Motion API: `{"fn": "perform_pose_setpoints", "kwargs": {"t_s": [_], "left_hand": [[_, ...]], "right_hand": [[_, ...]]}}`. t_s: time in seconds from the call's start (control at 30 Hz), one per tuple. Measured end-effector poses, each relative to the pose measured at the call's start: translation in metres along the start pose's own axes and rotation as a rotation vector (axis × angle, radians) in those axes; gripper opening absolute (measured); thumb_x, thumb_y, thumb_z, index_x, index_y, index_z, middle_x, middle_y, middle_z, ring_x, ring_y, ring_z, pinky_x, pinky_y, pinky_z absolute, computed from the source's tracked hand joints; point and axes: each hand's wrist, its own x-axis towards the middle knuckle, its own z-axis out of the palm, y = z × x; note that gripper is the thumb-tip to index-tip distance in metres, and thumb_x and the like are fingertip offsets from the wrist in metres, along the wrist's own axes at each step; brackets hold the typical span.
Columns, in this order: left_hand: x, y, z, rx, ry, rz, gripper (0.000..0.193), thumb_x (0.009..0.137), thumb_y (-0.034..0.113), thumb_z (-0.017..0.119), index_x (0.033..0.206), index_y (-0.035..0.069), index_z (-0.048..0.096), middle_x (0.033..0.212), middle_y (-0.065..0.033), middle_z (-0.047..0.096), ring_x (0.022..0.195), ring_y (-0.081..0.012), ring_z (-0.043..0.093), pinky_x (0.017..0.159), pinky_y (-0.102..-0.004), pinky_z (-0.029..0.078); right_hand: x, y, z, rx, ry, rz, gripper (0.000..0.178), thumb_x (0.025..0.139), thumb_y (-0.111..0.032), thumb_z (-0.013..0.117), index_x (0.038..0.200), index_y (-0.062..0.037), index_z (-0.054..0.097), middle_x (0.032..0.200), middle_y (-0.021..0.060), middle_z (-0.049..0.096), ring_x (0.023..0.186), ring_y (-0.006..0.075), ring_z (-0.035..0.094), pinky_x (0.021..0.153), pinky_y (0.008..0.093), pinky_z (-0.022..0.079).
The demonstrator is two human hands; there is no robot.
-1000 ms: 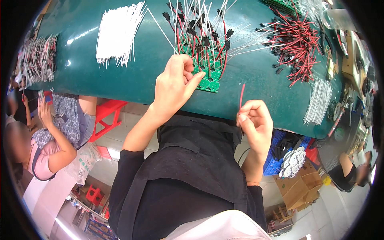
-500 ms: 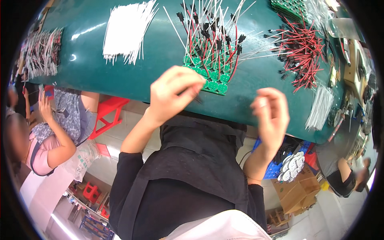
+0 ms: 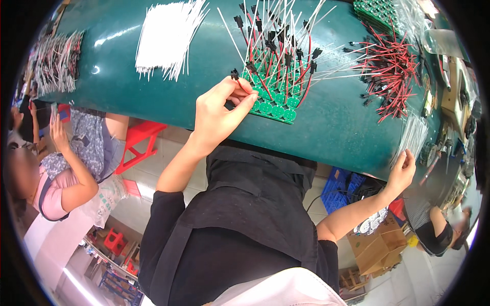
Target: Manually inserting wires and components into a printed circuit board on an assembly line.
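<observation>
My left hand [image 3: 220, 113] pinches a red-and-black wire lead with a black connector [image 3: 235, 74] at its upper end. It is at the near left edge of a green circuit board panel [image 3: 278, 110] made of small round boards. Several similar leads and thin white wires stand up from the panel's farther rows. Out at the right, my right hand [image 3: 401, 172] is closed at the near end of a bundle of thin white wires [image 3: 414, 134]. Its fingertips partly cover the wire ends, so how many they grip cannot be seen.
A large stack of white wires [image 3: 166, 38] lies to the left on the green table [image 3: 115, 86], with bundled leads [image 3: 58, 64] beyond. Loose red-and-black leads [image 3: 390, 74] are heaped at the right. Green boards [image 3: 375, 13] are stacked behind them. A co-worker [image 3: 71, 173] sits at left.
My right hand has moved right from near the panel to the white wire bundle. My left hand has turned slightly, and the lead's black connector now shows above its fingers.
</observation>
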Motion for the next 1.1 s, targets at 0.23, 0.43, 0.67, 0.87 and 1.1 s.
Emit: {"fn": "perform_pose_setpoints", "kwargs": {"t_s": [0.23,0.43,0.67,0.87,1.1], "left_hand": [[-0.004,-0.006,0.009,0.054,0.090,0.080,0.012,0.080,-0.004,0.073,0.087,-0.002,0.063,0.079,-0.0084,0.069,0.066,-0.0128,0.067,0.060,-0.0246,0.054],[-0.010,-0.008,0.013,0.102,0.158,0.132,0.013,0.079,-0.004,0.074,0.084,-0.001,0.063,0.078,-0.0079,0.067,0.063,-0.0138,0.066,0.058,-0.0252,0.054],[-0.012,-0.008,0.013,0.012,0.166,0.073,0.013,0.079,-0.004,0.075,0.084,-0.001,0.063,0.079,-0.0082,0.066,0.067,-0.0142,0.067,0.061,-0.0250,0.055],[-0.012,-0.008,0.014,-0.013,0.163,0.058,0.013,0.079,-0.003,0.075,0.084,-0.001,0.063,0.079,-0.0084,0.066,0.069,-0.0137,0.066,0.063,-0.0252,0.055],[-0.013,-0.010,0.012,-0.024,0.145,0.073,0.012,0.080,-0.004,0.074,0.085,-0.001,0.064,0.081,-0.0091,0.067,0.073,-0.0148,0.067,0.065,-0.0256,0.055]], "right_hand": [[0.005,-0.023,0.005,0.072,0.056,-0.111,0.028,0.095,-0.026,0.062,0.113,-0.0053,0.068,0.094,0.0094,0.065,0.078,0.0180,0.062,0.073,0.0316,0.051],[0.006,-0.085,0.016,0.167,-0.006,-0.224,0.027,0.095,-0.020,0.063,0.117,-0.0057,0.065,0.086,0.0077,0.062,0.070,0.0173,0.057,0.066,0.0332,0.048],[-0.006,-0.139,0.026,0.238,-0.177,-0.445,0.042,0.089,-0.002,0.058,0.128,-0.0168,0.060,0.098,0.0135,0.054,0.087,0.0276,0.058,0.077,0.0380,0.050],[-0.010,-0.150,0.032,0.206,-0.152,-0.585,0.023,0.091,-0.002,0.057,0.112,-0.0085,0.064,0.097,0.0112,0.055,0.090,0.0297,0.059,0.079,0.0392,0.050],[-0.011,-0.157,0.029,0.191,-0.162,-0.605,0.012,0.091,-0.005,0.060,0.103,-0.0048,0.062,0.097,0.0108,0.057,0.089,0.0296,0.060,0.076,0.0396,0.049]]}}
